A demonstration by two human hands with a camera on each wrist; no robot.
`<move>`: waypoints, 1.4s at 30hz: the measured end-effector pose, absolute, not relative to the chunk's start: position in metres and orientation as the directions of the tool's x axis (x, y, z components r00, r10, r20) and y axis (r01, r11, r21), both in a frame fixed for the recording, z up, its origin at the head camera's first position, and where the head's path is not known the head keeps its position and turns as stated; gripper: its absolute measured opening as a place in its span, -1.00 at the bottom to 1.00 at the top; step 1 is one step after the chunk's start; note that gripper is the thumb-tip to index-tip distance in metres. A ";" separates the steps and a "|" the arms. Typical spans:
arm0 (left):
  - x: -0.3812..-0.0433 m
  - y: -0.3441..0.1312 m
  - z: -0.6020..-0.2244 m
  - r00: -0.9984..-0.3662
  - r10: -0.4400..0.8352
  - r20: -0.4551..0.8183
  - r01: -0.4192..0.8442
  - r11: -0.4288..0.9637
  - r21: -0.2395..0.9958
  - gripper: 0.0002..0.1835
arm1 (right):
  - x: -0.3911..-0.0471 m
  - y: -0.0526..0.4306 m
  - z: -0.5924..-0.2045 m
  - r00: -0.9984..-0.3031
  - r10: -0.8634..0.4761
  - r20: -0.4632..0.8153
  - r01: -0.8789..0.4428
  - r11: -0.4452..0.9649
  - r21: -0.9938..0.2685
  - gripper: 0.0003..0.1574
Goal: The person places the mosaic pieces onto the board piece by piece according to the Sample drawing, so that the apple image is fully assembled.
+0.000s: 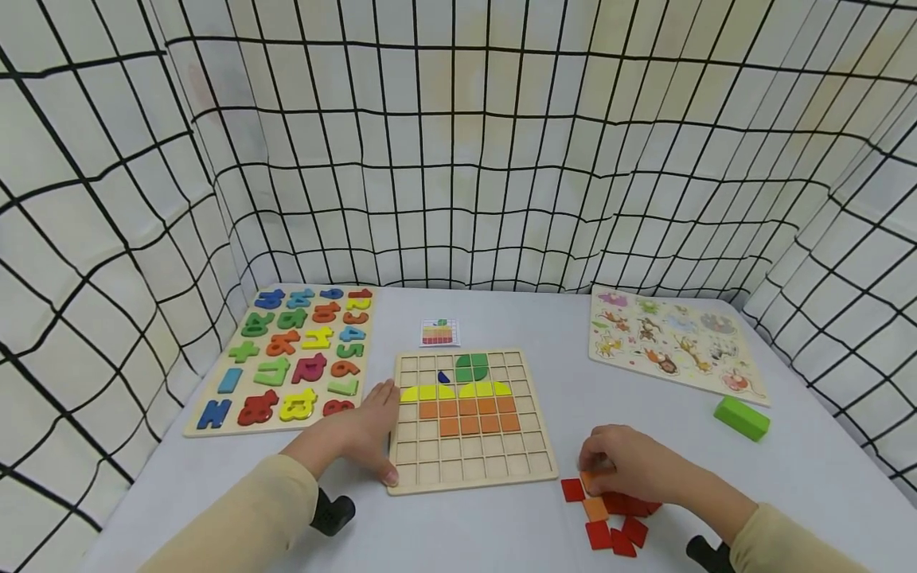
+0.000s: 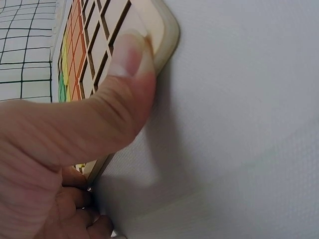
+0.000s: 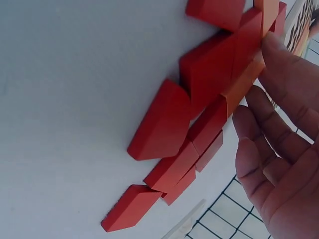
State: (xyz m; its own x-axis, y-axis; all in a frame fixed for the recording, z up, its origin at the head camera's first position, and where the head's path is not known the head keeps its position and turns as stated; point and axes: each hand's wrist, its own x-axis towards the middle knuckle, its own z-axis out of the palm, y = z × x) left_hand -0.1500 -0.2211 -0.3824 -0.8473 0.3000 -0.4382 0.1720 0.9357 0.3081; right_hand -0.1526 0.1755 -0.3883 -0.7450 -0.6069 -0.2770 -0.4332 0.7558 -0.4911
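My left hand [image 1: 370,430] lies spread along the left edge of a wooden grid board [image 1: 469,468]. Its thumb [image 2: 130,57] presses on the near left corner, while the other fingers rest at the side. Set in the grid are green pieces [image 1: 471,368], a small dark blue piece [image 1: 444,377], yellow curved pieces [image 1: 437,392] and two rows of orange squares [image 1: 469,415]. Right of the board, my right hand [image 1: 634,461] pinches an orange tile [image 3: 242,87] between thumb and fingers. Red tiles [image 3: 162,122] and another orange tile [image 1: 595,508] lie around it.
Behind the grid board lies a small picture card [image 1: 439,333]. A number puzzle board [image 1: 243,366] stands at the left, an animal puzzle board [image 1: 630,342] at the back right. A green block [image 1: 742,419] lies at the right. Black netting [image 1: 458,159] surrounds the white table [image 1: 487,533].
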 end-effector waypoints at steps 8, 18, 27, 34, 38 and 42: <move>-0.149 -0.224 -0.384 -0.850 0.294 -0.437 0.162 0.935 0.314 0.38 | -0.149 0.170 -0.387 -0.740 -0.627 -0.244 -0.460 0.736 -0.496 -0.77; -0.147 -0.225 -0.380 -0.843 0.308 -0.441 0.173 0.932 0.319 0.38 | -0.169 0.143 -0.375 -0.722 -0.666 -0.188 -0.467 0.670 -0.577 -0.78; -0.147 -0.223 -0.379 -0.845 0.308 -0.437 0.164 0.927 0.338 0.38 | -0.190 0.062 -0.378 -0.712 -0.698 -0.072 -0.533 0.604 -0.593 -0.89; -0.145 -0.222 -0.375 -0.849 0.307 -0.431 0.156 0.923 0.351 0.39 | -0.195 0.005 -0.380 -0.722 -0.689 -0.072 -0.517 0.605 -0.605 -0.93; -0.149 -0.226 -0.382 -0.844 0.313 -0.436 0.153 0.919 0.364 0.40 | -0.195 -0.015 -0.382 -0.721 -0.689 -0.078 -0.514 0.606 -0.608 -0.94; -0.154 -0.231 -0.392 -0.843 0.315 -0.435 0.159 0.920 0.358 0.45 | -0.195 -0.028 -0.386 -0.721 -0.687 -0.087 -0.521 0.621 -0.586 -0.96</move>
